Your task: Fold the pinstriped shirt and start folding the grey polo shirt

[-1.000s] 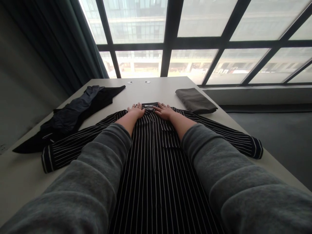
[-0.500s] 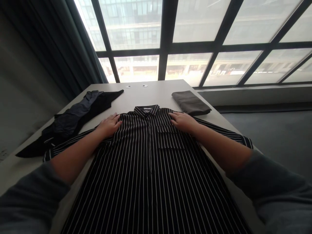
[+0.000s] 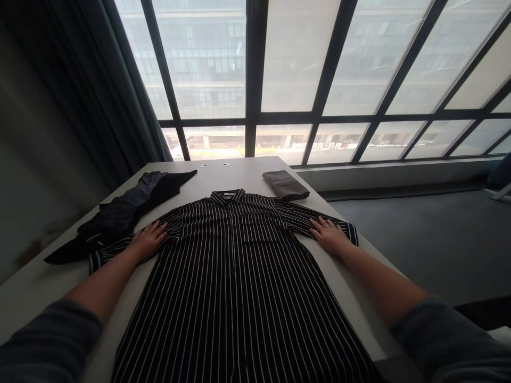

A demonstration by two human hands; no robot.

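A black shirt with white stripes lies spread front side up, its collar toward the window and its sleeves out to both sides. My left hand rests flat on the sleeve at the left, fingers stretched out. On the other sleeve lies my right hand, open, its fingers spread near the cuff. Neither hand grips the cloth. The shirt's lower hem runs out of view at the bottom.
Dark crumpled clothes lie along the left side of the white table. A folded grey-brown cloth sits near the far right edge. Behind the table are a large window and a dark curtain.
Both hands have slid outward from the shirt's shoulders onto its sleeves. The view has tilted up and turned right, showing more window and floor.
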